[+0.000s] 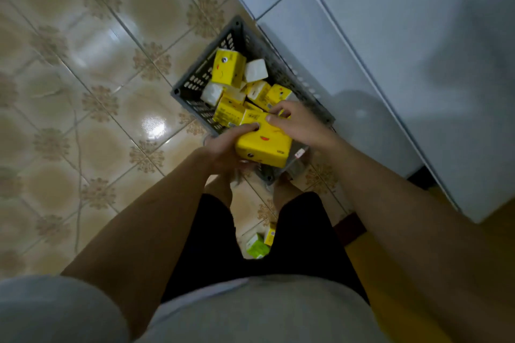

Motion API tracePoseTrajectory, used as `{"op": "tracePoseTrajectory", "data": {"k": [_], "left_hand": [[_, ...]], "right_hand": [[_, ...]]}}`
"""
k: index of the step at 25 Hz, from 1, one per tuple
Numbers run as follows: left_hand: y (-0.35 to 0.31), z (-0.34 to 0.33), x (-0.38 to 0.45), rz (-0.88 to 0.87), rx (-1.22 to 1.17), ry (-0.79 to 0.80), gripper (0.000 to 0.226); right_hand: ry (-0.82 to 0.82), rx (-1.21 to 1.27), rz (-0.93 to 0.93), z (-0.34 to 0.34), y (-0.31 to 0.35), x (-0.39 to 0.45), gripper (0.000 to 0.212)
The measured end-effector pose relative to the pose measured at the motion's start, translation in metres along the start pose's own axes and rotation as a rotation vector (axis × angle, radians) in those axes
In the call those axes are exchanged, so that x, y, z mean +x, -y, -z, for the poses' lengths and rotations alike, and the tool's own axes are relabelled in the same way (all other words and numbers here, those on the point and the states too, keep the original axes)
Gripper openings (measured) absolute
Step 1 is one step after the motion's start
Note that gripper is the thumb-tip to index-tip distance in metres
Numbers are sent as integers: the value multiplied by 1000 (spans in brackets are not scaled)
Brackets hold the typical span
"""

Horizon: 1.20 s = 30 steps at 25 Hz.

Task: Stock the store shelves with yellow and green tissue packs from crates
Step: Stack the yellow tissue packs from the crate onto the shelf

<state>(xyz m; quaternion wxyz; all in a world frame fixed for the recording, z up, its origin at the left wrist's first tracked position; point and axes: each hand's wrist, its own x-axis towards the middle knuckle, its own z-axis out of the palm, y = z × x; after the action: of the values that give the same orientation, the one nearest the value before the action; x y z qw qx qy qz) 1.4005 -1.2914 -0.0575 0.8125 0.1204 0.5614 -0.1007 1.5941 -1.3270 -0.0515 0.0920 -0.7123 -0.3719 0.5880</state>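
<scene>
2 hands were at work over 1 dark grey slatted crate that stood on the floor, its far corner close beside the pale shelf unit. The left hand gripped the near end of 1 large yellow tissue pack, its fingers curled over the top face, while the right hand pinched at the far upper edge of the same pack with bent fingertips. That pack was held just above the near part of the crate. Inside the crate lay about 5 more yellow tissue packs, jumbled at different angles: 1 upright pack with a printed face near the far side, others lower down, several turned so that their white ends showed; the exact count was hard to settle because they overlapped. On the floor between the person's legs sat 1 green pack and, touching it, 1 small yellow pack. The floor was glossy beige tile with brown flower motifs at the tile corners, and it reflected 2 bright patches of light. The shelf unit ran diagonally across the upper right, light grey with seams between its panels. The person wore black shorts and a grey shirt
</scene>
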Motion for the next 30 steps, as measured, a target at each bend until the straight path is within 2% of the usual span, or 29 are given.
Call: {"op": "tracePoseTrajectory", "data": {"k": [3,8,12,18,20,25,30], "left_hand": [[-12,-6,-74,-124,2,34,53],[-27,-38,-159,-400,84,-3,61],[-43,-59,-213,-495,161,6,62],[-72,-96,-268,-566,261,203,40],[-80,-118,-277,-566,310,279,42],[-78,-204,-288,-621,555,391,49],[-48,-303,-301,-796,880,466,47]], "right_hand": [[-122,174,26,-3,43,-61,22],[-393,491,86,-4,99,-141,40],[-510,583,171,7,134,-193,61],[-672,489,376,25,165,-267,57],[-749,460,379,24,167,-288,57],[-1069,504,344,48,134,-332,59],[-1282,602,358,91,71,-390,55]]}}
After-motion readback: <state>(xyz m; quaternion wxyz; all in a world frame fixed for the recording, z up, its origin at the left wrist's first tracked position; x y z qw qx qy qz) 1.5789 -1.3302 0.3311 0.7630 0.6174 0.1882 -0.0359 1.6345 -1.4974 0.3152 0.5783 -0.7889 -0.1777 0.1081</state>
